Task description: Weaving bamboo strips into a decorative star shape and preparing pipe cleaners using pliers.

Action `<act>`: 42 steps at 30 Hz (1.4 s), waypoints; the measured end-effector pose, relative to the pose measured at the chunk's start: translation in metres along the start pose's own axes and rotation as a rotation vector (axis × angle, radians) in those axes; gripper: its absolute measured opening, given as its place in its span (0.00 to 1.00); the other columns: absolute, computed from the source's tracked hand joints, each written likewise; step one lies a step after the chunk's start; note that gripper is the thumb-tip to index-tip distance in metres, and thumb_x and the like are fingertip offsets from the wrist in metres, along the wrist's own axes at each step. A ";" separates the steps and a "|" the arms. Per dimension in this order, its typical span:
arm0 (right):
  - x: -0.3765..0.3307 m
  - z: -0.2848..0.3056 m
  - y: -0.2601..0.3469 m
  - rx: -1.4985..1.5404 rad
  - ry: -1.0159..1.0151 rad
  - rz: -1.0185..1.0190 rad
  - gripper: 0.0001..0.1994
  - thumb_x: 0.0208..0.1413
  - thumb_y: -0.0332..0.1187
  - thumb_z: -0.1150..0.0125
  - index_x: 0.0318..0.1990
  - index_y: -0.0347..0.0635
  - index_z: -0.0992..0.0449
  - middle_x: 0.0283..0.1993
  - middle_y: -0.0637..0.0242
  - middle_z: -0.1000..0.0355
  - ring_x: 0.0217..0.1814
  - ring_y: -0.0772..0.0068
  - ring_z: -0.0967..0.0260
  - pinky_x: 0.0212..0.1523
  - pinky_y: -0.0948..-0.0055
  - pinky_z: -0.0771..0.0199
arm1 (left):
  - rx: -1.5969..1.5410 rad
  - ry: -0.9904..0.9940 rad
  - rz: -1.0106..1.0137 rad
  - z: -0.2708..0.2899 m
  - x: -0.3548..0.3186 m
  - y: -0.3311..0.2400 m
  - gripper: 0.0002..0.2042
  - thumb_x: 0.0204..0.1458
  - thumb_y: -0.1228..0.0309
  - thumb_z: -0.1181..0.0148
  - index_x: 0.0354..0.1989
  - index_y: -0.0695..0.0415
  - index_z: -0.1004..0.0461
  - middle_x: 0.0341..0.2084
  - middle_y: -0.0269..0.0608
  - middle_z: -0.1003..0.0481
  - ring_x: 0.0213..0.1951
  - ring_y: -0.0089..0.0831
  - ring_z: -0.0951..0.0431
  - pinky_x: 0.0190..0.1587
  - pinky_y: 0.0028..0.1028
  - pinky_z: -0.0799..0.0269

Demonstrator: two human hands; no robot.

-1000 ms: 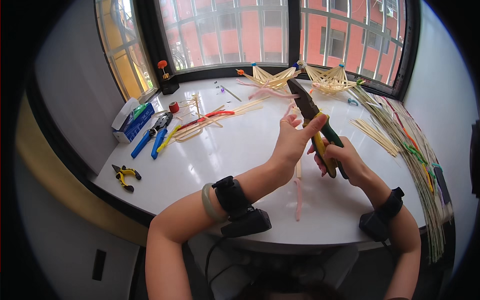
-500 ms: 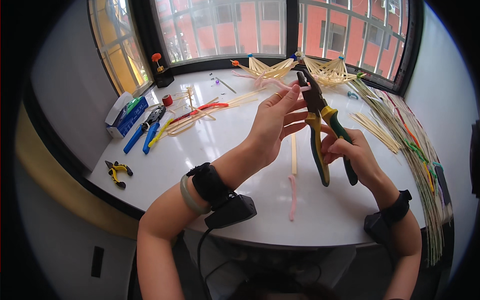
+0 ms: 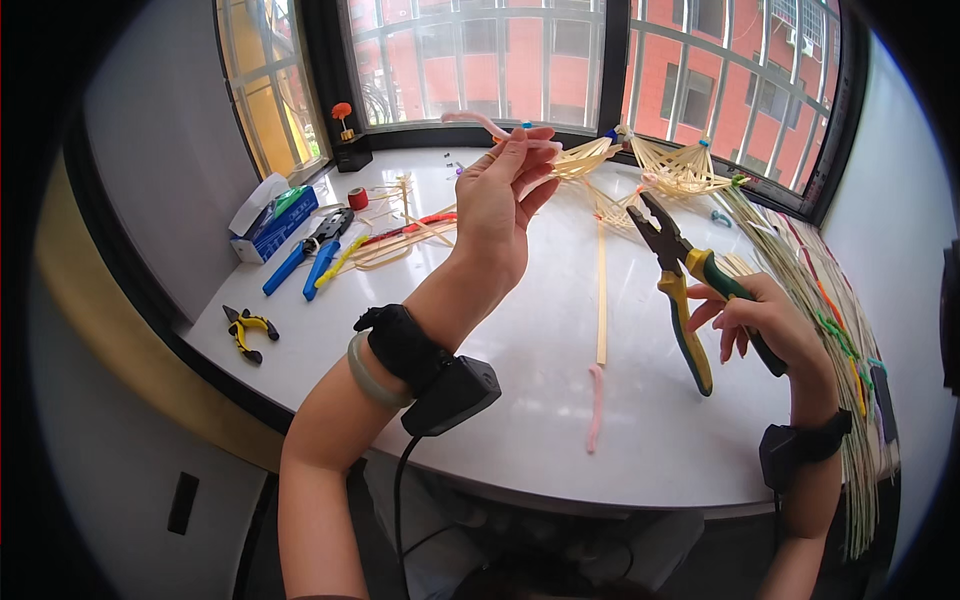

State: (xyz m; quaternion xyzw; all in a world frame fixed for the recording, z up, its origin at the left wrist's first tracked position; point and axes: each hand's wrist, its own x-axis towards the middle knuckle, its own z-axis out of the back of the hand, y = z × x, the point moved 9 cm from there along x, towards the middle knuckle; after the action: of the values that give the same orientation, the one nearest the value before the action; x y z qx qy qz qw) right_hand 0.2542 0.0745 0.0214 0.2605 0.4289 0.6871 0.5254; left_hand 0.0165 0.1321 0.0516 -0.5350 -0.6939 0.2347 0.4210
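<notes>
My left hand (image 3: 508,196) is raised above the white table (image 3: 500,400) and pinches a short pink fuzzy stick (image 3: 478,121) between its fingertips. My right hand (image 3: 752,322) holds pliers (image 3: 678,276) with yellow and green handles, jaws slightly apart and pointing up and away. A thin pale straw strip (image 3: 602,290) lies on the table between my hands. Another pink fuzzy piece (image 3: 595,407) lies nearer the front edge. Both wrists wear black bands, and the left one has a cable.
Woven straw pieces (image 3: 680,165) lie at the back, with long straw bundles (image 3: 820,300) along the right edge. At the left are blue-handled tools (image 3: 305,252), small yellow pliers (image 3: 246,328), a tissue box (image 3: 268,217), a red spool (image 3: 357,198) and loose straw strips (image 3: 400,235).
My left hand has lifted up and away from the pliers, carrying the pink piece. The right hand has lowered the pliers to the right.
</notes>
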 end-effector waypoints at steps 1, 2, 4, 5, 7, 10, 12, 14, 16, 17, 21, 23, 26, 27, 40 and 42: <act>0.002 0.009 -0.006 -0.070 -0.016 -0.008 0.18 0.36 0.32 0.48 0.35 0.26 0.25 0.38 0.50 0.27 0.17 0.75 0.31 0.17 0.83 0.34 | -0.041 0.043 0.002 -0.003 0.000 -0.002 0.13 0.57 0.63 0.52 0.42 0.58 0.29 0.29 0.29 0.29 0.34 0.18 0.31 0.40 0.22 0.33; 0.004 0.018 -0.013 -0.141 -0.040 -0.023 0.16 0.37 0.32 0.48 0.30 0.27 0.23 0.39 0.50 0.27 0.14 0.77 0.35 0.16 0.83 0.37 | -0.047 0.050 0.005 -0.006 -0.001 -0.002 0.13 0.57 0.63 0.52 0.42 0.58 0.29 0.29 0.29 0.29 0.34 0.18 0.31 0.40 0.22 0.33; 0.012 0.032 -0.028 -0.160 -0.079 -0.055 0.14 0.37 0.32 0.47 0.27 0.27 0.23 0.39 0.51 0.27 0.13 0.78 0.38 0.15 0.83 0.39 | -0.102 0.182 0.033 -0.021 -0.007 -0.001 0.11 0.57 0.65 0.52 0.35 0.56 0.26 0.27 0.29 0.27 0.30 0.16 0.30 0.31 0.18 0.33; 0.016 0.039 -0.036 -0.178 -0.111 -0.082 0.13 0.37 0.32 0.47 0.24 0.28 0.23 0.39 0.52 0.27 0.12 0.79 0.41 0.14 0.82 0.41 | -0.104 0.187 0.042 -0.023 -0.010 0.000 0.11 0.57 0.65 0.52 0.35 0.56 0.26 0.27 0.29 0.27 0.30 0.16 0.30 0.31 0.18 0.33; 0.021 0.048 -0.045 -0.154 -0.135 -0.106 0.14 0.38 0.28 0.46 0.32 0.28 0.24 0.22 0.62 0.29 0.10 0.83 0.44 0.14 0.83 0.43 | -0.136 0.335 0.102 -0.038 -0.019 0.005 0.11 0.57 0.64 0.53 0.35 0.57 0.26 0.26 0.29 0.28 0.30 0.15 0.30 0.29 0.17 0.33; 0.027 0.055 -0.055 -0.180 -0.118 -0.147 0.11 0.39 0.29 0.46 0.28 0.29 0.24 0.23 0.63 0.29 0.12 0.82 0.41 0.15 0.82 0.41 | -0.190 0.440 0.191 -0.050 -0.031 0.014 0.11 0.57 0.64 0.53 0.35 0.57 0.27 0.24 0.29 0.29 0.30 0.15 0.30 0.29 0.18 0.33; 0.026 0.057 -0.061 -0.221 -0.104 -0.178 0.10 0.40 0.30 0.45 0.25 0.30 0.24 0.26 0.61 0.27 0.14 0.80 0.39 0.16 0.82 0.39 | -0.189 0.419 0.223 -0.053 -0.036 0.018 0.11 0.57 0.64 0.53 0.34 0.57 0.27 0.23 0.29 0.30 0.30 0.16 0.30 0.29 0.18 0.33; 0.027 0.058 -0.059 -0.264 -0.126 -0.149 0.12 0.39 0.32 0.42 0.25 0.28 0.24 0.20 0.63 0.30 0.16 0.79 0.36 0.18 0.82 0.37 | -0.167 0.440 0.275 -0.055 -0.041 0.025 0.09 0.59 0.64 0.56 0.35 0.54 0.31 0.26 0.28 0.31 0.31 0.17 0.31 0.28 0.17 0.35; 0.025 0.061 -0.060 -0.402 -0.144 -0.154 0.12 0.38 0.32 0.41 0.26 0.29 0.24 0.21 0.62 0.29 0.18 0.76 0.34 0.21 0.80 0.34 | -0.157 0.446 0.310 -0.058 -0.047 0.029 0.09 0.59 0.64 0.56 0.35 0.53 0.31 0.25 0.27 0.31 0.30 0.16 0.31 0.28 0.17 0.35; 0.024 0.063 -0.058 -0.541 -0.160 -0.152 0.12 0.38 0.32 0.39 0.28 0.30 0.23 0.22 0.60 0.28 0.21 0.74 0.31 0.24 0.78 0.32 | -0.145 0.451 0.337 -0.060 -0.050 0.032 0.09 0.58 0.64 0.55 0.34 0.53 0.31 0.24 0.27 0.31 0.30 0.16 0.31 0.29 0.17 0.35; 0.020 0.067 -0.054 -0.933 -0.222 -0.141 0.11 0.40 0.32 0.37 0.32 0.37 0.21 0.31 0.56 0.25 0.31 0.64 0.28 0.34 0.69 0.30 | -0.116 0.503 0.381 -0.067 -0.059 0.040 0.09 0.58 0.63 0.55 0.33 0.52 0.30 0.24 0.27 0.31 0.30 0.15 0.31 0.29 0.17 0.36; 0.017 0.062 -0.019 -0.873 -0.418 0.094 0.14 0.44 0.35 0.36 0.37 0.37 0.22 0.35 0.59 0.25 0.29 0.70 0.28 0.30 0.73 0.30 | -0.058 0.522 0.377 -0.066 -0.060 0.044 0.10 0.57 0.61 0.53 0.33 0.53 0.28 0.24 0.26 0.30 0.29 0.13 0.31 0.29 0.16 0.37; 0.007 0.002 0.030 -0.028 -0.096 0.370 0.19 0.50 0.34 0.39 0.49 0.36 0.30 0.35 0.64 0.27 0.28 0.82 0.30 0.25 0.83 0.31 | 0.065 0.487 0.388 -0.065 -0.061 0.053 0.11 0.56 0.61 0.51 0.33 0.54 0.26 0.24 0.26 0.29 0.28 0.12 0.31 0.29 0.16 0.37; 0.001 -0.021 0.043 0.066 0.048 0.397 0.19 0.50 0.33 0.40 0.50 0.35 0.31 0.36 0.61 0.27 0.29 0.80 0.29 0.27 0.82 0.29 | 0.067 0.484 0.393 -0.063 -0.060 0.056 0.11 0.56 0.61 0.51 0.33 0.54 0.26 0.24 0.26 0.29 0.28 0.12 0.31 0.29 0.16 0.37; 0.009 -0.015 0.007 0.156 -0.021 0.077 0.08 0.49 0.30 0.40 0.30 0.31 0.26 0.24 0.61 0.27 0.21 0.84 0.31 0.19 0.88 0.33 | 0.275 0.179 0.166 -0.016 -0.011 0.020 0.11 0.53 0.63 0.47 0.26 0.56 0.26 0.17 0.26 0.32 0.21 0.13 0.36 0.22 0.15 0.43; 0.009 -0.024 0.003 0.210 0.007 -0.007 0.09 0.48 0.31 0.39 0.29 0.31 0.26 0.23 0.61 0.28 0.18 0.87 0.34 0.16 0.89 0.37 | 0.447 0.306 0.248 -0.030 -0.023 0.019 0.11 0.51 0.63 0.44 0.24 0.57 0.26 0.17 0.28 0.30 0.21 0.13 0.36 0.21 0.15 0.43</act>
State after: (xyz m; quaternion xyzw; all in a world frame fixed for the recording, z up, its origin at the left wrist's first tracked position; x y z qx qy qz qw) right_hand 0.2303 0.0750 0.0110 0.3104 0.5013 0.6374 0.4960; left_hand 0.0536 0.1128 0.0451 -0.5388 -0.4827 0.3479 0.5964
